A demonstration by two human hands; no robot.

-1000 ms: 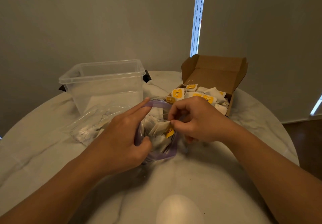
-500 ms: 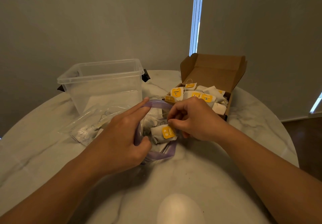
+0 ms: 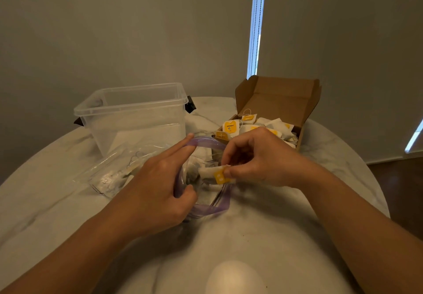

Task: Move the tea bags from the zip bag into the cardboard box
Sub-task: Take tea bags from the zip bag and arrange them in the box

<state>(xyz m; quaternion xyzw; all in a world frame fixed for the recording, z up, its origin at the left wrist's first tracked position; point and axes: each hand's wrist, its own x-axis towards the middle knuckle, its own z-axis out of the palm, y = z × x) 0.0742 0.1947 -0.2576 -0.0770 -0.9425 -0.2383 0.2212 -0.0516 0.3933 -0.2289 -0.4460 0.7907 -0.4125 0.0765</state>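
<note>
On the near part of the marble table [image 3: 251, 236], the zip bag [image 3: 207, 210] is kept propped open by the left hand [image 3: 160, 186]. Its purple rim is gripped between the thumb at the near edge and the extended fingers at the far edge, just as it was a second ago.

The change is seen at the right hand [image 3: 263, 158]. A second ago its fingertips were dipped inside the mouth among the contents. Now a single tea bag [image 3: 207, 171] is pinched at its yellow tag [image 3: 220, 176] between thumb and curled fingers. It has been drawn up to the rim, with its white pouch lying across the opening and only partly clear of the bag. More contents can be made out dimly deeper inside, so the emptying is judged unfinished.

Just beyond the right hand, the cardboard box [image 3: 301, 133] stands with its lid up and is already heaped with tea bags [image 3: 231, 126]. Only a short carry over its near wall is judged to be left for this one. To the left, a second, flat clear bag [image 3: 114, 170] and, behind it, a clear plastic tub [image 3: 137, 115] are left untouched
</note>
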